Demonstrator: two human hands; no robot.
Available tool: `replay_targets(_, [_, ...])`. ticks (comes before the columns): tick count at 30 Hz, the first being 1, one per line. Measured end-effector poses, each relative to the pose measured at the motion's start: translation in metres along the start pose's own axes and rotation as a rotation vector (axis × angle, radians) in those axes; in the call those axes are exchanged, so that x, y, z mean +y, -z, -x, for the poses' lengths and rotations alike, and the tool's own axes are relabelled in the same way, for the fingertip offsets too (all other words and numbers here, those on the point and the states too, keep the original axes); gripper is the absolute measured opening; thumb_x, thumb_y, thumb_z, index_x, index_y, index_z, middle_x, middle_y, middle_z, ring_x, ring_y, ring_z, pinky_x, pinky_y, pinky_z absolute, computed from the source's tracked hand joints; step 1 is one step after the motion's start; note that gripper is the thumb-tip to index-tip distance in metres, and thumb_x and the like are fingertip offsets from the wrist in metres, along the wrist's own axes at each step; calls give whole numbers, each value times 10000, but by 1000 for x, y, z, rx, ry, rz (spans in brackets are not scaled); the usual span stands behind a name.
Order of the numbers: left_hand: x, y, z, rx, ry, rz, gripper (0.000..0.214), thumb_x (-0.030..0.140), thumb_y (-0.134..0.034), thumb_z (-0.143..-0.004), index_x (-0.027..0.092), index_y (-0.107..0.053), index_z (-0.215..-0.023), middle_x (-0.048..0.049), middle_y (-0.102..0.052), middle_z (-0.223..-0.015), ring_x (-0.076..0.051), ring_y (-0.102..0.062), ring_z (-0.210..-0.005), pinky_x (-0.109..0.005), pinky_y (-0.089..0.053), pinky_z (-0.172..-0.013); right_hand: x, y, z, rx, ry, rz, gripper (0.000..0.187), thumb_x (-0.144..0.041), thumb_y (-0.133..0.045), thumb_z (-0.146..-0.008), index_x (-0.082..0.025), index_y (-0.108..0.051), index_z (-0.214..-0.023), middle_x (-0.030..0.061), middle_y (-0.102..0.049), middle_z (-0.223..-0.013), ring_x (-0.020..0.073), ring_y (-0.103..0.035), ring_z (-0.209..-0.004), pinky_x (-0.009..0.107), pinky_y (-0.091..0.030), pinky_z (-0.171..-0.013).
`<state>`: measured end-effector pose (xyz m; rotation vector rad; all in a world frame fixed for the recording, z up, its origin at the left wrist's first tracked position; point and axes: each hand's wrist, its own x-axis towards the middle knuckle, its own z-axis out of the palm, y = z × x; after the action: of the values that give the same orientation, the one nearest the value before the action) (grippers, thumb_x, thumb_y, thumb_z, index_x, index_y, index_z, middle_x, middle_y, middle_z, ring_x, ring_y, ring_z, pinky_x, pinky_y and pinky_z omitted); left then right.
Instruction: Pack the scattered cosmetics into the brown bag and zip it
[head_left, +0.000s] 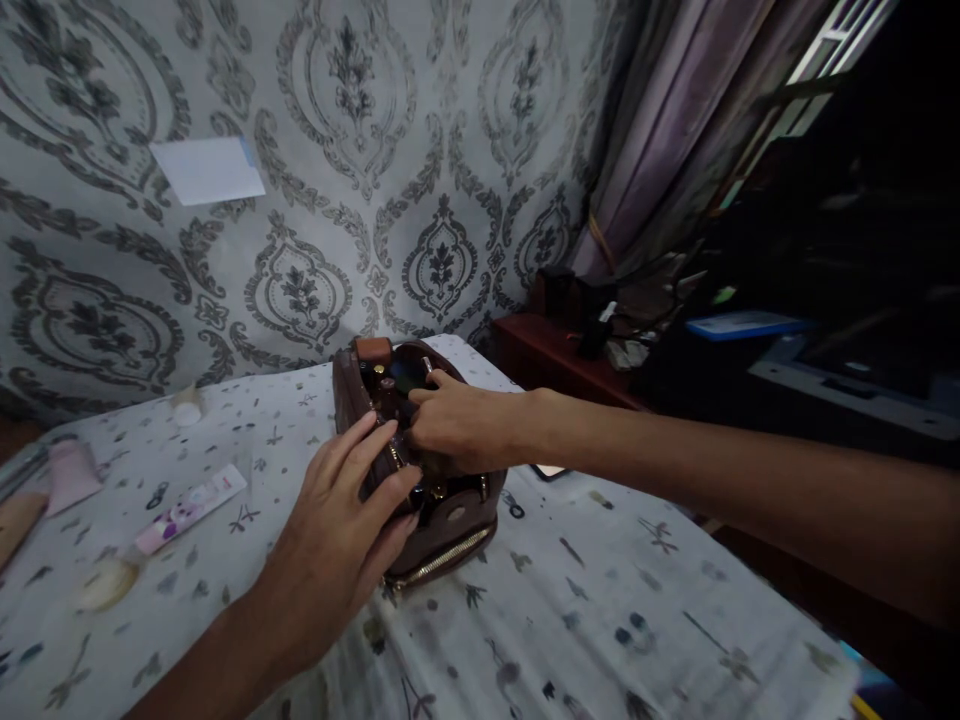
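A dark brown handbag (450,545) sits unzipped on the bed, with gold zips and a tan strap piece (373,350) at its far end. My left hand (341,515) lies against its near rim, fingers stretched and apart, steadying the side. Inside the opening is my right hand (469,425), knuckles up and fingers curled down; the fingertips and anything in them are hidden. A small shiny piece (428,367) shows beside its index finger. The bag's dark contents are hard to make out.
Leftward on the patterned sheet (585,620) lie a white-and-purple tube (191,508), a pale round item (107,583), a pink item (73,475) and a small cream tube (187,406). A phone-like edge (550,470) shows behind the bag. A reddish-brown table (555,365) holds cables.
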<state>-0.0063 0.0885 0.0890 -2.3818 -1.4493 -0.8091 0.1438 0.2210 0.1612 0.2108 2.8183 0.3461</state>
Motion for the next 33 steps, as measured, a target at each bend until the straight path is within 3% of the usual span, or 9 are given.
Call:
replay_targets(9, [3, 0, 2, 11, -17, -28, 253, 152, -474, -955, 194, -555, -1192, -153, -435, -1478, -316, -289, -1447, -535, -401, -1096, -6, -7, -1, -36, -13, 79, 172, -90, -535, -893, -129, -692, -836, 125, -701, -920, 283, -570, -1046, 489, -334, -934])
replay_targets(17, [4, 2, 0, 2, -45, -62, 241, 149, -468, -960, 186, -539, -1187, -172, -446, -1455, -322, -319, -1426, -550, -441, -1061, -9, -12, -4, -43, -44, 122, 168, -90, -547, -893, -142, -702, -852, 105, -727, -896, 289, -638, -978, 562, -275, -984])
replay_targets(33, [4, 2, 0, -3, -53, -63, 241, 156, -475, -959, 187, -539, -1189, -167, -441, -1461, -310, -301, -1441, -538, -453, -1070, -12, -16, -6, -37, -72, 100, 117, -106, -583, -870, -145, -693, -862, 114, -721, -939, 303, -627, -1015, 498, -349, -899])
